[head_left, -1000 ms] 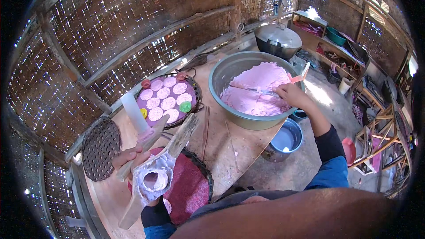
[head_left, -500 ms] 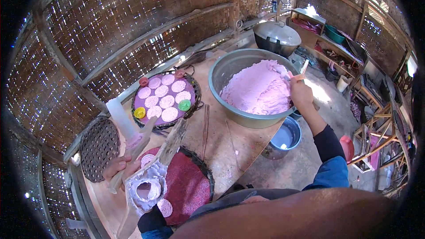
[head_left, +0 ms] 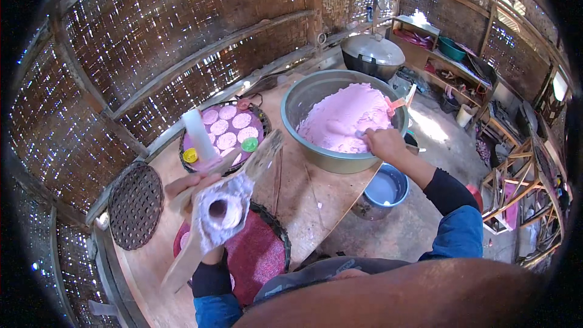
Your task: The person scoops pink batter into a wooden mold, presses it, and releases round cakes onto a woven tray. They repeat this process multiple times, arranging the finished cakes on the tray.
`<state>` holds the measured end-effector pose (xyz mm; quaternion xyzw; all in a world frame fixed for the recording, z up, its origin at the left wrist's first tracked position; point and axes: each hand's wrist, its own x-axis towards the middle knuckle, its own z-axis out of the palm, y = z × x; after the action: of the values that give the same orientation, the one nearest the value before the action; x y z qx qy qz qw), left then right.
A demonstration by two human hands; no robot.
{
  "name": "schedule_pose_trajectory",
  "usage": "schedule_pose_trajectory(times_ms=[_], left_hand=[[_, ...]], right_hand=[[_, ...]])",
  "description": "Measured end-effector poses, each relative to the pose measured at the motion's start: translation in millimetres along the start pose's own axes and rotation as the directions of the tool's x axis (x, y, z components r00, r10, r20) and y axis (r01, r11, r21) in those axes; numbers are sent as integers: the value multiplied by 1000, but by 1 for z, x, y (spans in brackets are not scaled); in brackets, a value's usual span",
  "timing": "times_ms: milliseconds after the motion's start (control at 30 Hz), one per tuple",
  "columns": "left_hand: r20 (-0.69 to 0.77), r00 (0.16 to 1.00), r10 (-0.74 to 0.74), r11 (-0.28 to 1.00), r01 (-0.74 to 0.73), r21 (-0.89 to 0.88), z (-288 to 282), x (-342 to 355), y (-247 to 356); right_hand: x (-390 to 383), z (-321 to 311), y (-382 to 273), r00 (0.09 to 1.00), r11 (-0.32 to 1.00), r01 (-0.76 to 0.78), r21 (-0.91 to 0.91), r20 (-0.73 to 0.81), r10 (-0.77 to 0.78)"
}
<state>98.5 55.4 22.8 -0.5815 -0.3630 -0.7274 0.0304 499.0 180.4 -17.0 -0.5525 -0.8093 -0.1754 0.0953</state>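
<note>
My left hand [head_left: 195,187] is closed around a wooden press [head_left: 193,242] above the near tray. The press has a round hole in a block smeared with pale dough. A pale, translucent paddle-shaped piece [head_left: 198,133] on a stick points up from the same hand. My right hand [head_left: 384,144] reaches over the near rim of a large grey-green basin [head_left: 333,164], its fingers curled at the lilac dough [head_left: 343,118]. A small whitish bit shows at its fingertips; I cannot make it out. A red-handled tool [head_left: 396,104] rests in the dough by the right rim.
Beyond the press, a round tray [head_left: 267,123] holds several lacy pink discs and small coloured cups. A dark red round mat [head_left: 258,252] lies nearer. A woven basket lid [head_left: 135,206] is at left, a blue-rimmed bucket [head_left: 388,188] below the basin, a lidded pot [head_left: 371,51] behind.
My right hand has left the red-handled tool at the basin's right side and come down-left to the dough's near edge. My left hand has lifted and turned the press, moving it slightly right.
</note>
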Motion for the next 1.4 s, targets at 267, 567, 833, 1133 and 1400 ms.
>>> schedule_pose_trajectory(times_ms=[267, 567, 833, 1133, 1400], left_hand=[[95, 994, -50, 997, 54, -47, 37, 1, -19], [269, 961, -64, 998, 54, 45, 45, 11, -23], [559, 827, -65, 934, -147, 326, 61, 23, 17], [650, 758, -57, 831, -325, 452, 61, 17, -15], [414, 844, -340, 568, 536, -625, 51, 13, -40]], right_hand=[[-6, -40, -17, 967, 964, -29, 264, 252, -40], [-33, -131, -27, 980, 800, 95, 593, 84, -178], [-11, -169, -83, 940, 884, 340, 320, -78, -333], [-41, -144, -159, 848, 899, 439, -5, -330, -415], [-54, -151, -131, 884, 907, 222, 359, -466, -32]])
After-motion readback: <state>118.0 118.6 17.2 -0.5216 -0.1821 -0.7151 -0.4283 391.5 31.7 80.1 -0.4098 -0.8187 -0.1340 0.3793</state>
